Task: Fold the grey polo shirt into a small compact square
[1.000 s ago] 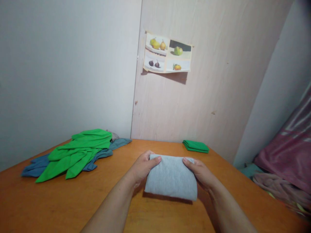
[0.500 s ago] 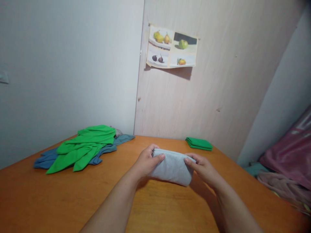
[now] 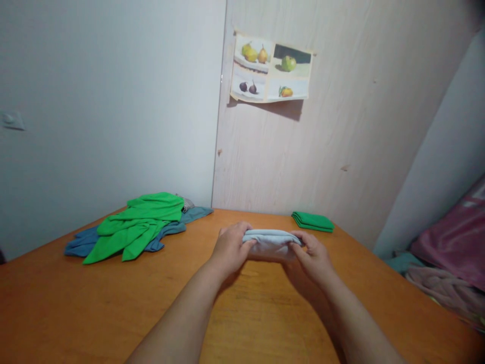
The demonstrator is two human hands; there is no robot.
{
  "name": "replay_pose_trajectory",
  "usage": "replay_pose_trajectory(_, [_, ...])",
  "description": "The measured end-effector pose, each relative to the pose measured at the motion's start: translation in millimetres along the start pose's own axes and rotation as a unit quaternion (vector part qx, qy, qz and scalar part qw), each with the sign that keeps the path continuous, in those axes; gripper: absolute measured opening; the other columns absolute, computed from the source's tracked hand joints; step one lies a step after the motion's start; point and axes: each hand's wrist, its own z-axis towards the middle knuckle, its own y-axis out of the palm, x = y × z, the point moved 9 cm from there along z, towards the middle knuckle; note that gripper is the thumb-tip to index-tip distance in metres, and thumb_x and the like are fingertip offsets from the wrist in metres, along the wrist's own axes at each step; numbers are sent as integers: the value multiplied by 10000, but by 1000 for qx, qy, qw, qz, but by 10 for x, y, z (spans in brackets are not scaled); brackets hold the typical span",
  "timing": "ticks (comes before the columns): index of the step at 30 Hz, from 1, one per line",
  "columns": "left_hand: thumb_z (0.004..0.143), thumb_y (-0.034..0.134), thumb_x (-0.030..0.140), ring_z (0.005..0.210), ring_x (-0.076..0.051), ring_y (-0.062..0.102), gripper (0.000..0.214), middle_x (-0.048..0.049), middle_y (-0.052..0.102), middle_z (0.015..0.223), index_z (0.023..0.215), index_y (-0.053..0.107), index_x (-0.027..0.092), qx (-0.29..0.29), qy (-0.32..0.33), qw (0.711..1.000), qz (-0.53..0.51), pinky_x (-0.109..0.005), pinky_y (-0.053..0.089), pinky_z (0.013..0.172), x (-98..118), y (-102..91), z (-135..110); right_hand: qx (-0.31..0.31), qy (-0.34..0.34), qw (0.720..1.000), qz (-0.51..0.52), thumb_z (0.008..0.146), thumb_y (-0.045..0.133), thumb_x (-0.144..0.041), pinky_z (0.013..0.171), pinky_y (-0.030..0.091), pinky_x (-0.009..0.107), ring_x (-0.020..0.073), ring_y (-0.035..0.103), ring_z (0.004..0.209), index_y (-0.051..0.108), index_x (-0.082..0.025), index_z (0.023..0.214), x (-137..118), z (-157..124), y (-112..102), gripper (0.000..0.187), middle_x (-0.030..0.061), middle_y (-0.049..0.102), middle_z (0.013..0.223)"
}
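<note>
A light grey-blue folded cloth (image 3: pixel 271 247) is held up between my two hands over the orange-brown wooden table (image 3: pixel 250 318). My left hand (image 3: pixel 231 250) grips its left end, thumb on the near side and fingers behind. At the right end my right hand (image 3: pixel 312 253) pinches it the same way. The folded top edge shows as a thick, layered band, and the near face hangs foreshortened below it. Whether the cloth's lower edge touches the table I cannot tell.
A neatly folded green cloth (image 3: pixel 312 222) lies at the table's far right corner. To the left is a loose heap with a bright green garment (image 3: pixel 140 225) over blue cloth (image 3: pixel 81 241). Walls stand behind; pink fabric (image 3: pixel 454 253) sits beyond the right edge.
The folded cloth has tipped, so its near face looks shorter and its layered top edge shows more. Both hands have kept their hold. The camera view has shifted slightly.
</note>
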Motion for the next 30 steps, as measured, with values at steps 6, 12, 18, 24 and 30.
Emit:
replay_pose_trajectory(6, [820,622,226,976,-262,540,124,-80,641,1025,939,589,219,-44,28,989,135,-353,362,852,178,66,-56,-8,-2,998,-55,825,520,-306,859,454,370,238,589,945,674,-240,996,-6,-76,35,239,59,695,988])
replay_pose_trajectory(12, [674,593,91,807,-223,523,199,-53,610,873,819,563,224,-103,37,985,130,-306,344,686,289,134,-137,-30,6,997,-78,795,526,-248,875,450,372,240,586,975,675,-242,966,-112,-341,-55,227,65,689,1022])
replay_pose_trajectory(18, [528,678,73,709,-217,497,244,-28,586,752,685,582,233,-176,49,977,107,-304,319,630,353,253,-254,-58,-2,995,-79,760,540,-198,958,435,413,263,572,1078,670,-272,983,-180,-781,-115,269,58,685,1115])
replay_pose_trajectory(24, [675,660,218,544,-166,430,70,2,577,620,660,600,251,-233,14,971,53,-286,269,567,242,292,-256,-120,94,986,67,755,606,-227,1029,409,442,283,558,1179,691,-270,937,-28,-1011,-231,206,63,656,1237])
replay_pose_trajectory(30, [780,547,205,585,-177,443,125,-11,573,619,665,585,236,-111,-47,990,77,-293,252,606,39,89,-172,-57,126,989,56,872,581,-510,870,483,391,281,638,949,710,-246,885,-120,-640,-386,295,58,729,927])
